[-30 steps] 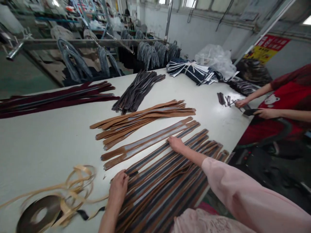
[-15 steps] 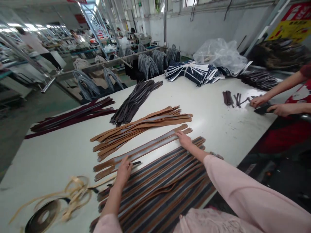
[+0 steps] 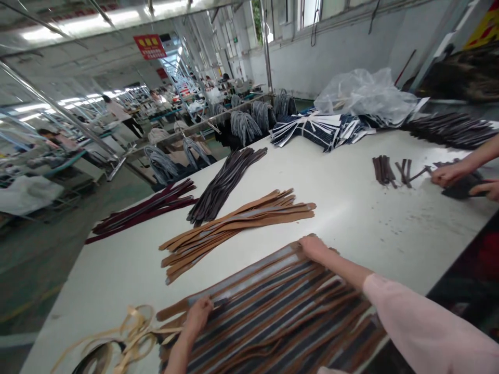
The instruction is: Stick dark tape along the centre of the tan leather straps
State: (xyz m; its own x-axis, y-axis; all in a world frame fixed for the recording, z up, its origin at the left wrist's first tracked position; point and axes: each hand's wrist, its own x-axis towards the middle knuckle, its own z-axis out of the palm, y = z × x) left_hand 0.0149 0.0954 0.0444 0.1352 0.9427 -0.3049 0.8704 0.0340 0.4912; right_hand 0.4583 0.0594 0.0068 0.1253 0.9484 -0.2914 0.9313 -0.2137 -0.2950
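My left hand [image 3: 199, 312] is closed at the near left part of a long brown strip [image 3: 253, 270] with a grey middle. From its fingers juts a slim dark thing [image 3: 221, 302] whose kind I cannot make out. My right hand [image 3: 314, 248] pinches the strip's far right end, fingers closed on it. This strip lies along the upper edge of a row of brown and dark grey strips [image 3: 273, 317], which spreads under both forearms. Tan tape [image 3: 134, 322] lies in loose loops left of my left hand, partly over a dark roll [image 3: 97, 358].
Beyond the row on the white table [image 3: 335, 218] lie a tan strip bundle [image 3: 237, 226], a dark brown bundle [image 3: 228, 184] and a maroon bundle [image 3: 144, 210]. Striped navy pieces [image 3: 322, 130] sit at the back. A co-worker's hands [image 3: 452, 174] handle dark pieces at right.
The brown strips in my hands have come toward me, from apart on the table to against the row. Both hands stay on them. The view has shifted.
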